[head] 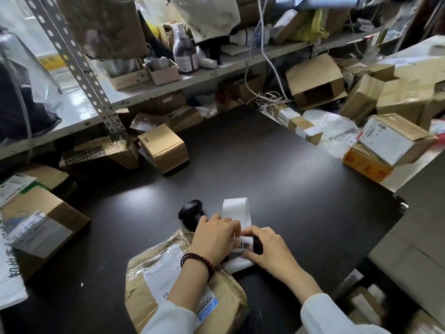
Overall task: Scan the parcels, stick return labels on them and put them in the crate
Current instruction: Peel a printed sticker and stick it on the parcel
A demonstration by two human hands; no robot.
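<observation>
The taped parcel [154, 280] lies under the left forearm. Just past it, the left hand [214, 237] pinches a return label [245, 245], and the right hand [269, 251] is curled round the label roll [257, 245]. I'd peel slowly and low, keeping the backing strip [237, 210] taut. The scanner [190, 209] rests beyond the left hand. I see no crate.
</observation>
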